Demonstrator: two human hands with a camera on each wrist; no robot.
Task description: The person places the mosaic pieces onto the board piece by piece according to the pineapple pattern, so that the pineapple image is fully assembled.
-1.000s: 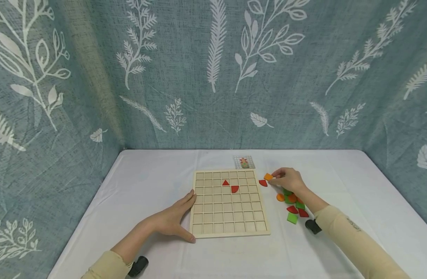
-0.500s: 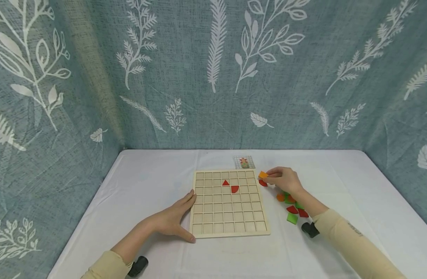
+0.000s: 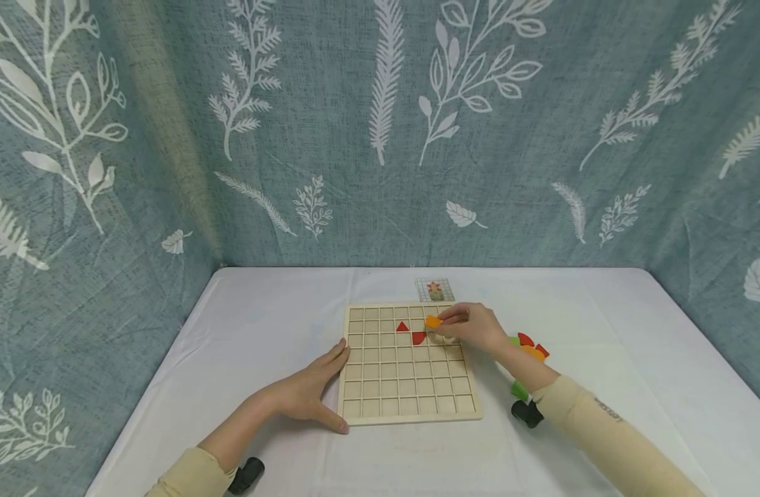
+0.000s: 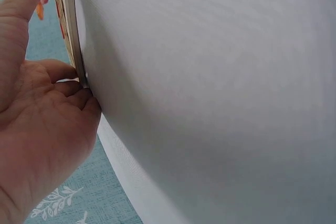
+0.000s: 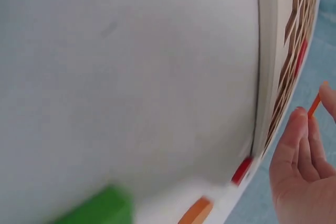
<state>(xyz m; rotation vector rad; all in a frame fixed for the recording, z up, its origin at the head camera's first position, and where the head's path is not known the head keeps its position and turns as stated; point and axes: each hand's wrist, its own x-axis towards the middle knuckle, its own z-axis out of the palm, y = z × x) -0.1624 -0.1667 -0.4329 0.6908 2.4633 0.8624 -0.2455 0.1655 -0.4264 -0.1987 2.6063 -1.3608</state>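
My right hand [image 3: 475,328] pinches an orange square tile [image 3: 433,322] between thumb and fingertips, over the upper right part of the wooden grid board [image 3: 411,419]. In the right wrist view the orange tile [image 5: 314,105] appears edge-on, above the board's surface. My left hand [image 3: 311,386] rests along the board's left side, fingers at the edge and thumb at the near corner. A red triangle [image 3: 402,327] and a red quarter-circle [image 3: 419,338] lie in grid cells just left of the pinched tile.
Right of the board, partly behind my right forearm, lie loose pieces: red [image 3: 525,339], orange [image 3: 533,353] and green [image 3: 519,391]. A red piece [image 5: 242,170] lies by the board's edge. Beyond the board is a small printed pattern card [image 3: 434,290] on the white-covered table [image 3: 280,297].
My right hand has carried the orange square tile leftward from beside the board to over its upper right cells. The left hand and board have stayed put.
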